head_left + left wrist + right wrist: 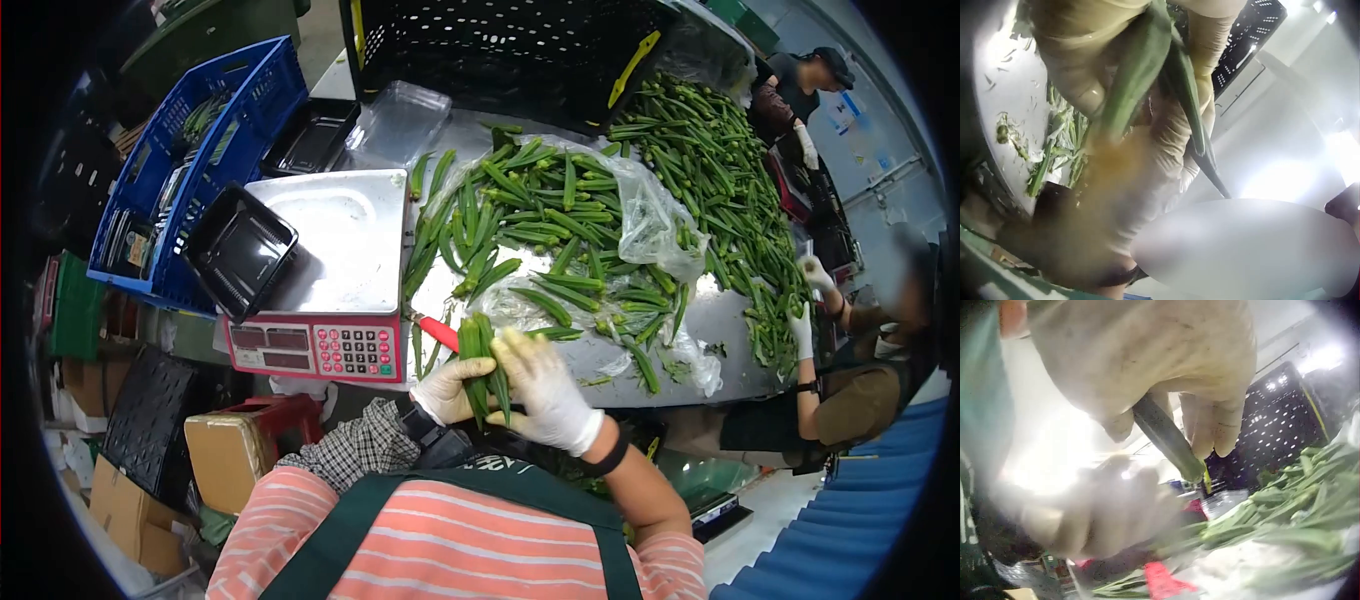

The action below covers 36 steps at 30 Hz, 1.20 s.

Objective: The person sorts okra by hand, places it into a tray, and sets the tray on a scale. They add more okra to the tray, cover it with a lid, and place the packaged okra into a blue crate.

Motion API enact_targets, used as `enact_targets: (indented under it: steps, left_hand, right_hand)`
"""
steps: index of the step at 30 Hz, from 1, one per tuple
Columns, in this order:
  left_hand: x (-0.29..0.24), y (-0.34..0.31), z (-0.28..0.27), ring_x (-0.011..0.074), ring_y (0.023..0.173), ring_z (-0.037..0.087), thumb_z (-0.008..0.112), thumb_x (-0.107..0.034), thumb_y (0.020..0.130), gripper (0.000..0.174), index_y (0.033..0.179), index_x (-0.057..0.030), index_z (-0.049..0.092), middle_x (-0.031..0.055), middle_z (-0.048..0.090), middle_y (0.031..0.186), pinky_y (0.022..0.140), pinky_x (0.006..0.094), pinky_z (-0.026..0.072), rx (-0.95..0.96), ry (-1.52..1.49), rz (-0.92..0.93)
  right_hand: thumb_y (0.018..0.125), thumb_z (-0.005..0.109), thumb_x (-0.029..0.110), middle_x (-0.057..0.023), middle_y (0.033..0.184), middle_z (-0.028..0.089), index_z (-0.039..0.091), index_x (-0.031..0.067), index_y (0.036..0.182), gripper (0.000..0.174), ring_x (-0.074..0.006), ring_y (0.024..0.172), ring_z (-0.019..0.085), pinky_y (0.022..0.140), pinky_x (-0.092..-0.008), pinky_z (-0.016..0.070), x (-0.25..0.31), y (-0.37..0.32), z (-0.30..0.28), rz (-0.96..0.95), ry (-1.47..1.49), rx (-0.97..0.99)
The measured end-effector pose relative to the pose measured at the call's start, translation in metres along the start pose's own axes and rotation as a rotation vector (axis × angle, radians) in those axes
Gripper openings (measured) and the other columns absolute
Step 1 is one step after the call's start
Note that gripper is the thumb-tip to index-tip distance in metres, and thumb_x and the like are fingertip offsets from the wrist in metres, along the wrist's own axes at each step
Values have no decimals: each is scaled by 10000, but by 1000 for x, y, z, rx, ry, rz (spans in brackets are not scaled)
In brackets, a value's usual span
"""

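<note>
Both hands wear pale gloves and meet low over the near table edge, in front of the scale. My left hand grips several green okra pods, which stand roughly lengthwise, with the thumb across them. Close against it on the right, my right hand has its fingers over the bundle's side. In the right wrist view it pinches one okra pod between thumb and fingers, above the blurred left hand. Pods cross between the gloves in the left wrist view. A red handle lies just beyond the bundle.
A scale with a black tray on its left edge stands to the left. Loose okra and clear plastic cover much of the metal table. Behind are a blue crate and black crate; people work right.
</note>
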<state>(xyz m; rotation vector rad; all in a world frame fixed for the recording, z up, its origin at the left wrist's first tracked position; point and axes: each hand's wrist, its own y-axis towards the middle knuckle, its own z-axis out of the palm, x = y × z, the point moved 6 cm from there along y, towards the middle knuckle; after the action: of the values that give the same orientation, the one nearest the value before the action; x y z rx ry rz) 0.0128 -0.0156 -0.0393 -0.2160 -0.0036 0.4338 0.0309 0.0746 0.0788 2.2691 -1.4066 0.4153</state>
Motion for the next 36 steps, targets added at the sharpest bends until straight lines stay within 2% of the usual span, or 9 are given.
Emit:
enact_targets:
  steps: [3, 7, 11, 14, 16, 20, 26, 30, 36]
  left_hand:
    - [-20, -10, 10, 321, 1046, 542, 553, -75, 825, 420, 1219, 6, 430, 182, 564, 1117, 931, 439, 418, -10, 89, 79]
    - [-26, -16, 26, 313, 1064, 536, 558, -62, 815, 460, 1244, 1, 403, 192, 562, 1114, 926, 452, 425, 19, 113, 123]
    - [-31, -33, 25, 299, 1026, 563, 592, -73, 800, 472, 1227, 2, 406, 180, 580, 1077, 871, 446, 465, -82, 223, 190]
    - [-35, -45, 23, 283, 974, 589, 611, -73, 790, 460, 1198, 16, 417, 167, 594, 1041, 854, 417, 473, -158, 289, 223]
    - [-41, -50, 22, 269, 955, 595, 617, -77, 786, 475, 1201, 21, 409, 153, 598, 1023, 859, 392, 466, -189, 399, 292]
    - [-42, -43, 29, 228, 955, 581, 621, -91, 780, 364, 1103, 30, 504, 134, 601, 1005, 865, 359, 454, -152, 572, 312]
    - [-26, -56, 54, 162, 896, 571, 651, -113, 772, 488, 1202, -38, 431, 65, 561, 1013, 777, 308, 473, -99, 495, 273]
    - [-79, -104, 74, 165, 809, 572, 634, -148, 781, 388, 1114, -29, 473, 66, 567, 931, 748, 323, 473, -233, 526, 561]
    - [-247, -202, 93, 208, 780, 602, 574, -157, 856, 201, 980, -1, 547, 121, 617, 873, 719, 316, 499, -597, 532, 1157]
  right_hand:
    - [649, 684, 165, -255, 1155, 481, 431, -8, 1201, 632, -393, 1030, 487, 897, -429, 404, -47, -11, -8, 91, -39, 67]
    - [724, 652, 243, -169, 948, 565, 588, 58, 986, 327, -327, 868, 561, 771, -407, 447, -152, -20, 21, 555, -325, -5]
    - [730, 633, 167, -162, 858, 587, 600, 57, 917, 219, -336, 791, 575, 701, -396, 468, -180, -29, 24, 454, -219, -205]
    - [758, 600, 33, -50, 762, 588, 587, 30, 929, 172, -123, 657, 540, 610, -247, 443, -155, -31, -20, 660, 372, -332]
    - [768, 596, 20, -13, 740, 560, 589, 21, 941, 173, -61, 663, 498, 608, -201, 419, -128, -28, -42, 670, 536, -199]
    - [763, 609, 38, 1, 760, 562, 598, 13, 944, 183, -59, 665, 503, 614, -211, 420, -53, 6, -51, 478, 568, 177]
    - [804, 610, 67, -26, 745, 581, 551, 17, 1072, 279, -61, 641, 521, 567, -207, 429, 3, 59, 9, 361, 706, 178]
    - [801, 624, 71, -72, 988, 537, 369, 13, 1297, 561, -84, 718, 539, 653, -213, 443, 29, 85, -7, 185, 793, -35]
    - [788, 633, 97, -83, 904, 575, 555, 4, 1088, 324, -134, 760, 552, 693, -250, 463, -77, 52, -21, 355, 488, -152]
